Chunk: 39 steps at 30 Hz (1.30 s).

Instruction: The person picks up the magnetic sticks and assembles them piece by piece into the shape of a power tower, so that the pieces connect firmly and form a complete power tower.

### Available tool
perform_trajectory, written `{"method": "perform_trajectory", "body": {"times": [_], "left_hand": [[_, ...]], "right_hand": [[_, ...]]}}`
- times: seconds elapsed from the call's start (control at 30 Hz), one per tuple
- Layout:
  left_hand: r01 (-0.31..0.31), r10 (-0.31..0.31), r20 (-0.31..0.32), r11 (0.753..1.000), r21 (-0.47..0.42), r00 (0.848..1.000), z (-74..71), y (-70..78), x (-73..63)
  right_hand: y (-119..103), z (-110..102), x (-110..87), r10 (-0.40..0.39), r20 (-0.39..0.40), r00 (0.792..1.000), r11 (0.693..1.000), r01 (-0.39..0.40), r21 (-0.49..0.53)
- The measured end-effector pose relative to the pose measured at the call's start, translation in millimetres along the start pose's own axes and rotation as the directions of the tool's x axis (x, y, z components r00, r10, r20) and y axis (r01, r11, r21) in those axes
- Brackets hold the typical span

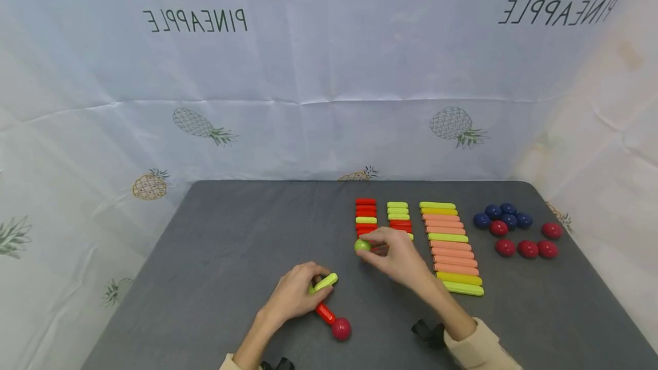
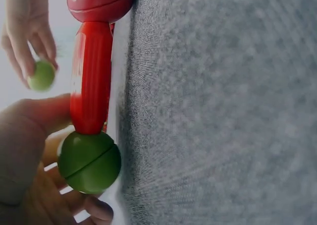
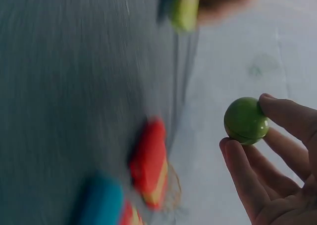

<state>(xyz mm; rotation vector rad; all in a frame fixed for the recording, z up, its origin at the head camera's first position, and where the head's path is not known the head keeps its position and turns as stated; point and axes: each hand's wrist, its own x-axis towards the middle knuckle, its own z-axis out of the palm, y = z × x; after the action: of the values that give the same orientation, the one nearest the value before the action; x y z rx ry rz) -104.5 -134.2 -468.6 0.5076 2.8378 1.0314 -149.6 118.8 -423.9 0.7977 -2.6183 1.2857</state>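
My left hand [image 1: 294, 294] grips a small joined piece low over the dark table. The piece is a green ball [image 2: 89, 163], a red stick [image 2: 91, 79] and a red ball [image 2: 101, 2] in a row. A yellow-green stick [image 1: 326, 281] juts from between the left thumb and fingers, angled away from the red one. To the right, my right hand [image 1: 396, 256] pinches a second green ball [image 3: 246, 121] between thumb and fingertips, raised above the table. The left fingers partly hide the first green ball in the head view.
Columns of short red and yellow-green sticks [image 1: 398, 210] lie behind the right hand. A column of longer orange and yellow sticks [image 1: 452, 253] is right of it. Blue balls [image 1: 493, 212] and red balls [image 1: 528, 249] cluster at the table's right side. A patterned cloth [image 1: 329, 61] hangs behind.
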Motion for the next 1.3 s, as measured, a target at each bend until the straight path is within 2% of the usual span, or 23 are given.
{"method": "perform_trajectory", "body": {"times": [0.13,0.27,0.5,0.63,0.7,0.8,0.9,1.0,1.13,1.3], "left_hand": [[-0.018,0.017,-0.054,0.999,-0.028,0.998,0.9,1.0,0.0],[-0.045,0.043,-0.086,0.999,-0.027,0.995,0.5,1.6,-0.2],[-0.056,0.053,-0.074,0.998,-0.038,0.996,-0.3,0.4,-1.6],[-0.064,0.06,-0.056,0.996,-0.065,0.997,-0.3,-0.7,-1.8],[-0.067,0.064,-0.041,0.995,-0.078,0.997,-0.2,-1.4,-1.5],[-0.059,0.057,-0.016,0.994,-0.09,0.998,-0.3,-2.5,-0.5],[-0.048,0.048,0.0,0.995,-0.09,0.999,-0.6,-3.4,-0.2],[-0.028,0.029,0.015,0.998,-0.061,0.999,-0.8,-3.3,-1.9],[0.017,-0.016,0.089,1.0,-0.009,0.996,-0.3,1.3,-4.7],[0.022,-0.023,0.215,1.0,0.005,0.976,8.2,10.0,-4.9]], "right_hand": [[-5.0,28.7,2.3,-0.014,0.07,0.997,0.998,0.01,0.056],[-5.5,43.5,2.3,0.004,0.125,0.992,0.991,-0.02,0.13],[-1.5,53.3,0.9,0.029,0.163,0.986,0.99,-0.051,0.134],[0.5,53.4,1.9,0.029,0.21,0.977,0.99,-0.058,0.131],[1.3,50.5,3.3,0.027,0.199,0.98,0.995,-0.044,0.084],[3.6,44.1,7.1,0.043,0.117,0.992,0.997,-0.035,-0.067],[7.1,38.5,11.0,0.085,0.029,0.996,0.966,-0.075,-0.248],[11.2,36.9,12.1,0.122,0.047,0.991,0.931,-0.098,-0.351],[14.4,39.8,10.0,0.141,0.096,0.985,0.919,-0.094,-0.383],[15.2,43.5,7.1,0.18,0.085,0.98,0.933,-0.143,-0.329]]}}
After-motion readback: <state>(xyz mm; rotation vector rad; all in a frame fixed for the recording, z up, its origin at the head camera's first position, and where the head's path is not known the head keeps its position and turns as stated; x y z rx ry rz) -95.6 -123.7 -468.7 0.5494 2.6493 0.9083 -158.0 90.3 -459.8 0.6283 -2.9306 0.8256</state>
